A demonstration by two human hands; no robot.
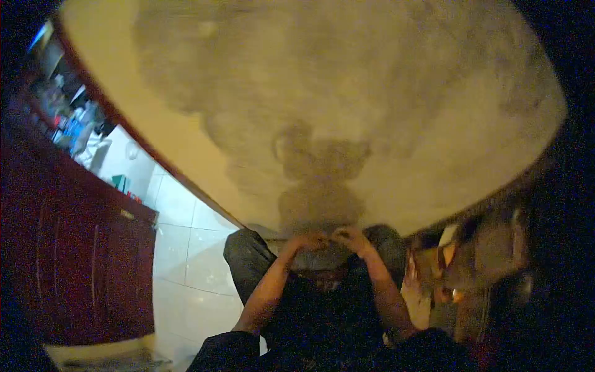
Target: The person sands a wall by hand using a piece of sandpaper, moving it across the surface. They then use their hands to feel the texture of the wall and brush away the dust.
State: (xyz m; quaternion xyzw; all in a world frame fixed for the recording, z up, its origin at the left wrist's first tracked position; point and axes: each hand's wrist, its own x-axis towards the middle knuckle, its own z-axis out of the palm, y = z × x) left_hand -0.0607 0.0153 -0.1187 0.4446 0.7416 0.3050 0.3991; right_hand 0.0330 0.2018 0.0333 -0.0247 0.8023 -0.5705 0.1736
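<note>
In the dim head view, my left hand (312, 240) and my right hand (349, 237) are close together over my lap, just at the near edge of a large pale yellowish surface (173, 142). Both sets of fingers look bent inward and pressed together, pointing toward each other. Whatever they may hold is too small and blurred to name. A dull brownish-grey patch (319, 259) shows just below the hands, between my knees. Dark trousers cover my knees on either side.
Left of the pale surface stands a dark red wooden cabinet (93, 266) beside a white tiled floor (192, 248). Blurred items in blue, white and red (77, 130) lie farther up there. Mixed objects (449, 260) clutter the dark right side. A shadow falls on the pale surface.
</note>
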